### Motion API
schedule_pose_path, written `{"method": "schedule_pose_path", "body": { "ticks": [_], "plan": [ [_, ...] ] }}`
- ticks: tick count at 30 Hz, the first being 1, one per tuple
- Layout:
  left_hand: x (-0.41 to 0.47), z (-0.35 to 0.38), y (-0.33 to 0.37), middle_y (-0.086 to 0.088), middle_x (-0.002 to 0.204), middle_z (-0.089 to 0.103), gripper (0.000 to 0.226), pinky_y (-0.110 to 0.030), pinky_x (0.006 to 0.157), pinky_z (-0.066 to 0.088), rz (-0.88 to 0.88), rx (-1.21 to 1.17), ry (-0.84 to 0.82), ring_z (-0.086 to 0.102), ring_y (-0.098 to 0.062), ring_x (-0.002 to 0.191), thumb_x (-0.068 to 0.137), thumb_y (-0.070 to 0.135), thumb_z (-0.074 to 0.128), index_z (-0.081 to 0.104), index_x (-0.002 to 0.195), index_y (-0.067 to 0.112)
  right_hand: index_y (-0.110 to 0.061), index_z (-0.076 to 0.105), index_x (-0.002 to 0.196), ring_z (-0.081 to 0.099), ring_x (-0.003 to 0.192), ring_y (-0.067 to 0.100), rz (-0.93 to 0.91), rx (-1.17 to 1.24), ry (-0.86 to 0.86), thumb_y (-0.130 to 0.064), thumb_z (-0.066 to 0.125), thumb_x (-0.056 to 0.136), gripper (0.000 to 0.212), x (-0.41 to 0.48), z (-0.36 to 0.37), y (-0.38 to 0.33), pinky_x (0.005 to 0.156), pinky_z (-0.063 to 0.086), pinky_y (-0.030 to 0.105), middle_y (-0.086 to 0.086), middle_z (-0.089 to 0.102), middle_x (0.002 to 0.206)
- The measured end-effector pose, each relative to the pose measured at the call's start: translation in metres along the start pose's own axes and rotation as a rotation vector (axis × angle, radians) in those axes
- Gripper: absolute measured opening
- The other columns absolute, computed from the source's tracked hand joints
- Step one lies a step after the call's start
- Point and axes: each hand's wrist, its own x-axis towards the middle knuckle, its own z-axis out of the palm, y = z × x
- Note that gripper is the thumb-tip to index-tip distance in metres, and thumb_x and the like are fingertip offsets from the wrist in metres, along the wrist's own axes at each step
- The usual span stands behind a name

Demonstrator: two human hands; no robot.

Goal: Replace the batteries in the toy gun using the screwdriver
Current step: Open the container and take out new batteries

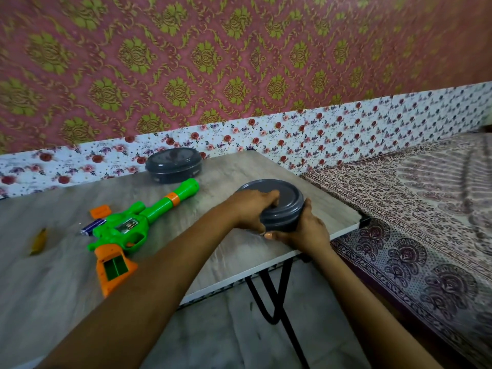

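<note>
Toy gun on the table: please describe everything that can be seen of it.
The toy gun looks like glossy plastic: green, with a long barrel, an orange band and an orange grip. It lies on its side on the grey table, barrel pointing away, grip nearest the person. The battery bay in the grip is open and looks empty. An orange cover and a battery lie just left of it. The left hand and right hand do not touch it; both hold a grey tin.

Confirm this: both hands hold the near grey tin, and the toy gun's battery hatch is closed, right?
No. The head view shows the toy gun with its battery hatch open. The left hand and right hand do hold the near grey tin.
</note>
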Motion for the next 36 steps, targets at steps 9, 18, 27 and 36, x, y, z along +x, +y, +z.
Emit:
{"method": "schedule_pose_path", "body": {
  "ticks": [9,18,27,36],
  "plan": [
    [0.018,-0.020,-0.003,-0.002,0.121,0.059,0.068,-0.032,0.083,0.044,0.103,0.253,-0.049,0.053,-0.020,0.106,0.073,0.043,0.073,0.049,0.132,0.020,-0.012,0.014,0.145,0.044,0.129,0.024,0.039,-0.022,0.010,-0.067,0.076,0.049,0.127,0.006,0.004,0.003,0.111,0.029,0.038,0.006,0.046,0.141],
    [0.015,-0.023,-0.006,-0.002,0.122,0.059,0.068,-0.030,0.082,0.042,0.119,0.231,-0.059,0.052,-0.019,0.105,0.075,0.040,0.071,0.047,0.135,0.020,-0.014,0.014,0.145,0.038,0.133,0.020,0.016,-0.016,0.014,-0.063,0.076,0.054,0.121,0.003,0.004,-0.001,0.112,0.020,0.036,0.001,0.039,0.145],
    [0.012,-0.033,-0.021,0.000,0.114,0.062,0.056,-0.027,0.077,0.044,0.065,-0.024,-0.005,0.051,-0.012,0.090,0.072,0.032,0.076,0.058,0.124,0.019,-0.014,0.011,0.146,0.038,0.134,0.022,0.024,-0.004,0.013,-0.073,0.071,0.049,0.129,0.004,0.006,0.002,0.115,0.020,0.040,0.005,0.039,0.147],
    [0.001,-0.052,-0.077,-0.007,0.103,0.069,0.038,-0.038,0.089,0.052,-0.283,-0.517,0.509,0.063,-0.018,0.091,0.073,0.017,0.079,0.067,0.108,0.011,-0.022,-0.017,0.147,0.025,0.140,0.032,0.061,0.403,-0.188,-0.062,0.068,0.064,0.125,0.008,-0.014,0.001,0.114,0.020,0.049,0.011,0.019,0.155]
  ]
}}
